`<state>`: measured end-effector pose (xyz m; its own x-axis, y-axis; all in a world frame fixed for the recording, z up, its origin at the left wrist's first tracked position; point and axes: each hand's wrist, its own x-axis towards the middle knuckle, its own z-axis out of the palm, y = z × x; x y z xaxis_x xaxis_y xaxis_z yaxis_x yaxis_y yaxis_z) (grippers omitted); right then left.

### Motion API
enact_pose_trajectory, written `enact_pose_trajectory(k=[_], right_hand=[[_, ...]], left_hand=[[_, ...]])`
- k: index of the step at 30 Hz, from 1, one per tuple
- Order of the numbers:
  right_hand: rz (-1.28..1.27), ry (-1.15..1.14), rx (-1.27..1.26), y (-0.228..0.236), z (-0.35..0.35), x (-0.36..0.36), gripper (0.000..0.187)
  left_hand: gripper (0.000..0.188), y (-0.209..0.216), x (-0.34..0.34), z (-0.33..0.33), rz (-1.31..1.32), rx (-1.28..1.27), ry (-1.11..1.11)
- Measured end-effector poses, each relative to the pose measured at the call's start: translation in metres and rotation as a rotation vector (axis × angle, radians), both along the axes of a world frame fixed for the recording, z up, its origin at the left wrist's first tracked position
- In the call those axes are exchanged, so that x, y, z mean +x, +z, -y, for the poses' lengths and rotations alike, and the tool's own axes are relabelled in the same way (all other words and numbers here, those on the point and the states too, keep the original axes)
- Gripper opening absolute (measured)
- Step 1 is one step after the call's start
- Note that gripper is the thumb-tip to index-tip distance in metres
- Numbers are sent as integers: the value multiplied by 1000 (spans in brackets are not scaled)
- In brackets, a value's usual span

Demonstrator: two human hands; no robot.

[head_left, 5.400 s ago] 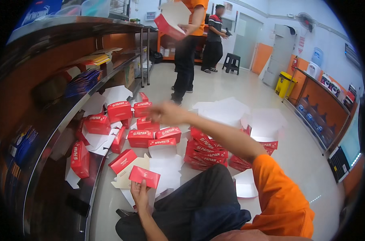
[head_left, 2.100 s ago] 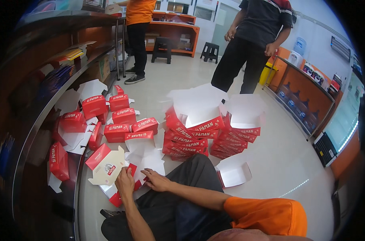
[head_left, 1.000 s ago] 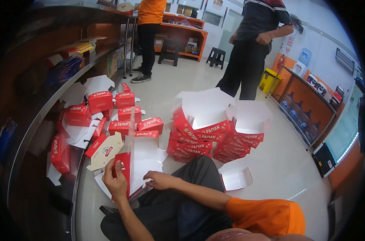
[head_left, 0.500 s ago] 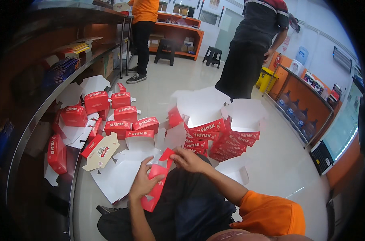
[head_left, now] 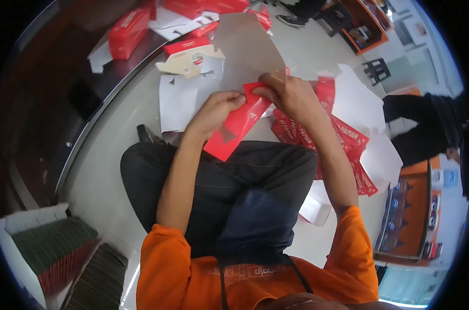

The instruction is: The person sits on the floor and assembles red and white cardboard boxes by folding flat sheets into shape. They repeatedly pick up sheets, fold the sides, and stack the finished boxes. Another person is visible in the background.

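A partly folded red cardboard box point(head_left: 234, 132) is held over my crossed legs, its long red side toward me. My left hand point(head_left: 216, 111) grips its upper left edge, thumb on the red panel. The fingers of my right hand point(head_left: 288, 98) pinch the upper right corner flap. A broad pale lid flap point(head_left: 250, 49) stands up behind the hands; where it joins the box is hidden. To the left lie flat white cardboard sheets point(head_left: 175, 106) and a red box with a cream panel point(head_left: 193, 57). Nested red boxes point(head_left: 350, 137) are piled right of my right forearm.
Folded red boxes point(head_left: 128, 33) sit on a dark shelf with a metal edge at upper left. Dark green carton stacks point(head_left: 58, 250) stand at lower left. An open white box point(head_left: 316, 202) lies by my right knee. A person in dark clothing point(head_left: 415, 121) is at far right.
The view has tilted down and turned, so my lap and the green stacks now show. Both hands have stayed on the red box, the right one still at its corner flap.
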<state>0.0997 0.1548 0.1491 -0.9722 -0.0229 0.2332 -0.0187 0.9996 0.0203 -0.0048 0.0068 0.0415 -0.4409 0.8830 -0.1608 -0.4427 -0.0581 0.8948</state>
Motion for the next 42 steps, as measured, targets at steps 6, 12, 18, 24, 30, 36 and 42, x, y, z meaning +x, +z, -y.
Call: enact_pose_trajectory(k=[6,12,18,24,30,36,42], right_hand=[[182,85,-4,-10,1,-19,22],[330,124,-53,-12,-13,-24,22],[459,202,21,-7,-9,-25,22],[456,130,1,-4,-11,-21,26],[372,79,-72,-12,-10,-22,32],[-181,-49,-690,-44,2,-15,53],[-229,-241,-985,-79,26,1,47]], left_hand=[[26,-2,-6,8,-24,-41,24],[25,-22,-9,-5,-224,-5,49],[28,-32,-11,-8,-300,65,-5],[26,-23,-5,-6,-240,137,-17],[27,-31,-7,-10,-150,131,-20],[36,-23,-6,-15,386,372,211],[34,-25,-3,-22,584,636,173]])
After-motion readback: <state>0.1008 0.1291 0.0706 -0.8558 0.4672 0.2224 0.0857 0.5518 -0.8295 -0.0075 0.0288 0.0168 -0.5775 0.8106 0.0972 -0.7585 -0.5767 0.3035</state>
